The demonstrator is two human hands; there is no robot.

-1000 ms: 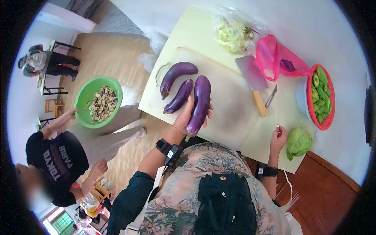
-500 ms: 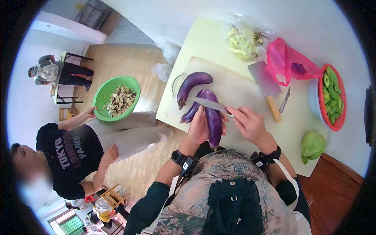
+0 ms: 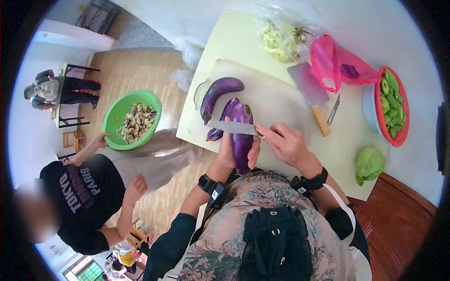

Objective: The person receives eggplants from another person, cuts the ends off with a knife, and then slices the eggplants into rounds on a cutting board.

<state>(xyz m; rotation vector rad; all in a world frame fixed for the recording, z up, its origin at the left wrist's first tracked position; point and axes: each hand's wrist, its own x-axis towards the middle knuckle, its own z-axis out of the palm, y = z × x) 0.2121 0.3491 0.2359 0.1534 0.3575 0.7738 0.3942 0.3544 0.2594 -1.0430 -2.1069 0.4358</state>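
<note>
Change noted: a second ago your right hand [image 3: 286, 143] was off by the pale green round cabbage [image 3: 369, 161] at the table's near edge. It has since come in and is now closed round the handle of a slim steel-bladed knife [image 3: 232, 127]. Half a second back the blade was angled over two fruits; now it lies across one only. So for the work in hand, blade and fruit have met, and the fruit is braced from below. Your left hand [image 3: 234, 152] is wrapped round the lower half of a long glossy purple eggplant [image 3: 241, 136], fingers curled up its right side. The eggplant sits at the near edge of the pale rectangular cutting board [image 3: 281, 103], whether raised off it I cannot tell. Its long axis runs away from you and toward you: the rounded end points away, the stem end points at your body. The blade crosses it near square, tip to your left, high on the fruit. Two more purple eggplants [image 3: 220, 91] lie just beyond on the board, the nearer one touching the held one. A wood-handled cleaver [image 3: 307, 86] rests to the right. To your left a co-worker's hand [image 3: 98, 139] holds a green plastic bowl [image 3: 112, 117] of eggplant slices.
</note>
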